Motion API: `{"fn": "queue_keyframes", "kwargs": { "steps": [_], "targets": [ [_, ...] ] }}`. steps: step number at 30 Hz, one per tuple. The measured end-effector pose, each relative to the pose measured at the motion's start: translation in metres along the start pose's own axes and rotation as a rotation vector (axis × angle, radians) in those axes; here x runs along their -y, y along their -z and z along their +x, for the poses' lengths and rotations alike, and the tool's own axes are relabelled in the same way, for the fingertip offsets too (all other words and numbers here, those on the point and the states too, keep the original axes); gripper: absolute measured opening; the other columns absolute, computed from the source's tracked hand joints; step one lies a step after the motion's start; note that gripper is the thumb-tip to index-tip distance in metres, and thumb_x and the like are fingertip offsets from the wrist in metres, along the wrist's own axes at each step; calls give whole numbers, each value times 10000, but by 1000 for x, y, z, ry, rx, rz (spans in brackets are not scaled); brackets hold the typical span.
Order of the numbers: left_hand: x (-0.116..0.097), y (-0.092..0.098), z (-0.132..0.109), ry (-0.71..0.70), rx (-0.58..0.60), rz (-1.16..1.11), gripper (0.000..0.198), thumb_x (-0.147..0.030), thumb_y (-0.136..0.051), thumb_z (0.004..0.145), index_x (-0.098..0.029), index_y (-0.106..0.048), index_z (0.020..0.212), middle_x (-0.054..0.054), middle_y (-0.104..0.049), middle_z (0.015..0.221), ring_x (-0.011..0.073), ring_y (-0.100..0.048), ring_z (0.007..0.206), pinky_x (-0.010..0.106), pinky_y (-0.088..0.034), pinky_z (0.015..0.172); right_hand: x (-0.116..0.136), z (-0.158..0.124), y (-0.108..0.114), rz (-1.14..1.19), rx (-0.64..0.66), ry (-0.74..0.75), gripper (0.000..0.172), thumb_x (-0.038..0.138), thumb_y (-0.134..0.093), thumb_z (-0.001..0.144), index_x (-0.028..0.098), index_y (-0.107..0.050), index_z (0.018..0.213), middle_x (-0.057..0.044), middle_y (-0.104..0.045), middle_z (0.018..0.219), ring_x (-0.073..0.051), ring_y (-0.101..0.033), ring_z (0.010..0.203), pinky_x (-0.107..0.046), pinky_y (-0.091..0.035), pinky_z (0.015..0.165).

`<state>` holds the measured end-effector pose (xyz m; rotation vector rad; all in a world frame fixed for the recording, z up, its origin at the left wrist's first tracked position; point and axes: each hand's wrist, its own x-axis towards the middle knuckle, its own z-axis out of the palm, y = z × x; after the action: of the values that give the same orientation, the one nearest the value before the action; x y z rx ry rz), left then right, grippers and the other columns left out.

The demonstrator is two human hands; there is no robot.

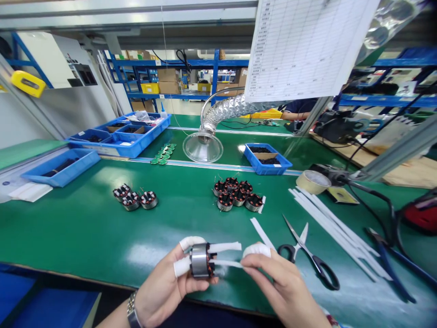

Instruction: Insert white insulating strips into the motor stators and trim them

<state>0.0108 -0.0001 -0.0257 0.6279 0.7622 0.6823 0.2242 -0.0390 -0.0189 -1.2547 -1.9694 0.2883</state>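
My left hand (167,287) grips a small motor stator (200,260) with a steel shell and copper windings, its fingertips wrapped in white cots. Two white insulating strips (225,247) stick out of the stator to the right. My right hand (273,282) pinches the lower strip (227,263) between thumb and fingers, close to the stator. Beyond my hands, a loose white strip (262,233) lies on the green mat (85,228). Steel-handled scissors (309,257) with black loops rest just right of my right hand.
Wound stators stand in two groups (235,193) (134,198) on the mat. Right lie white strips (334,232), masking tape (313,182) and blue-handled pliers (389,266). Behind are blue bins (268,159) and a fume hood (203,146). A co-worker's arm (295,115) shows far back.
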Motion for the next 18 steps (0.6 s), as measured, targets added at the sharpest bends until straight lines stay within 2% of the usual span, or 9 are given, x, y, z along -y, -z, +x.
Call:
{"fn": "queue_keyframes", "kwargs": {
  "steps": [4, 8, 14, 18],
  "targets": [
    [0, -8, -3, 8, 108, 15, 299, -156, -535, 770, -164, -456, 1058, 103, -625, 990, 223, -644, 845, 293, -494, 695, 6, 2, -14, 25, -61, 56, 155, 141, -481, 821, 208, -621, 818, -19, -620, 690, -130, -589, 634, -217, -489, 562],
    [-3, -14, -9, -17, 171, 5, 319, -132, -567, 745, -181, -471, 1045, 82, -619, 988, 193, -613, 887, 322, -485, 735, 1, -1, -17, 16, -97, 115, 181, 116, -489, 811, 213, -613, 899, -36, -636, 783, -146, -605, 731, -230, -503, 643],
    [-4, -15, -8, -30, 156, 26, 247, -132, -580, 727, -159, -497, 958, 79, -619, 947, 164, -607, 834, 297, -485, 702, -7, -10, -11, -76, -113, 142, 103, 171, -524, 798, 208, -610, 839, -26, -622, 691, -161, -620, 674, -226, -512, 612],
    [2, -19, -7, -41, 153, 136, 260, -89, -567, 719, -168, -491, 954, 44, -612, 904, 147, -601, 811, 290, -488, 692, -3, -10, -21, 14, -131, 148, 148, 132, -525, 786, 218, -602, 878, -34, -647, 794, -156, -625, 741, -215, -510, 661]
  ]
}}
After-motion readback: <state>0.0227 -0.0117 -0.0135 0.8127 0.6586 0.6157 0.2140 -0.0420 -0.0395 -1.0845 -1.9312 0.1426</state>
